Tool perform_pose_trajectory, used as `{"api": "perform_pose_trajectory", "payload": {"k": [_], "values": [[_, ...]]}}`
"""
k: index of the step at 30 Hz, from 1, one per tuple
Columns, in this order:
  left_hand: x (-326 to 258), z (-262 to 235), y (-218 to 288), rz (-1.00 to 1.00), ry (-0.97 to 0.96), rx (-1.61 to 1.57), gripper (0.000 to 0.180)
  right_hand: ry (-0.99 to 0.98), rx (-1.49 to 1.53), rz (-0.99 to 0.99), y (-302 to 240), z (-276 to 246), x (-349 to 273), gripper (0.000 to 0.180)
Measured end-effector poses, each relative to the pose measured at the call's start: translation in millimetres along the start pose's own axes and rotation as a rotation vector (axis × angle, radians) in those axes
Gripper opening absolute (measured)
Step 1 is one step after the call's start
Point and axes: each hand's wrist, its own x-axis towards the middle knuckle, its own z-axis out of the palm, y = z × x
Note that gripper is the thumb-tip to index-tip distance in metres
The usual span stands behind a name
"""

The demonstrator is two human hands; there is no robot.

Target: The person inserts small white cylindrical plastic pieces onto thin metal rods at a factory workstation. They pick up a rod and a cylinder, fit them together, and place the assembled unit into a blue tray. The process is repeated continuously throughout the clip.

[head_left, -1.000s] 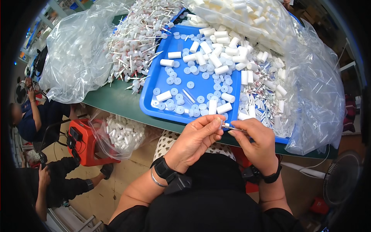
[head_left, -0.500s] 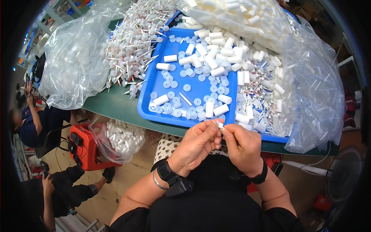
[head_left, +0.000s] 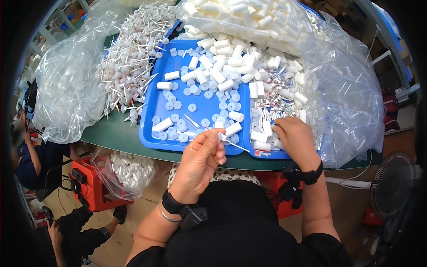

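My left hand (head_left: 201, 156) pinches a small white piece with a thin white stick (head_left: 236, 145) pointing out to the right. Beneath and beyond it lies a blue tray (head_left: 171, 145) with white foam-like cylinders (head_left: 163, 124) and translucent round discs (head_left: 192, 107). A slim clear tube (head_left: 191, 120) rests among the discs. My right hand (head_left: 297, 141) reaches over the right-hand tray, fingers curled down beside small white sticks (head_left: 267, 127) and loose cylinders (head_left: 261, 145). Whatever its fingertips grip is hidden.
Heaped stick-and-disc pieces (head_left: 129, 58) lie left of the tray. A clear bag of white cylinders (head_left: 249, 22) stands behind; plastic sheeting (head_left: 344, 98) covers the right side. Below the table are a red stool (head_left: 91, 189) and a bagged cylinder pile (head_left: 131, 171). Other people sit at left.
My hands have parted. The right one has moved up and right to the small parts; the left has shifted left, still pinching the piece, whose stick now shows. The view has shifted slightly.
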Motion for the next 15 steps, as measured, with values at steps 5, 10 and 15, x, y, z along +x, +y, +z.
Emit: {"api": "perform_pose_trajectory", "payload": {"k": [5,10,15], "values": [[1.8,1.6,-9.0,-0.038,0.002,0.010,0.034,-0.064,-0.133,-0.020,-6.6,10.9,11.4,0.007],[2.1,1.8,-9.0,-0.040,0.024,0.047,0.035,0.026,0.177,0.131,-8.0,8.8,8.6,0.006],[2.3,5.1,-7.2,0.021,0.008,0.047,0.036,0.018,0.491,0.040,-48.4,-22.5,-4.6,0.005]]}}
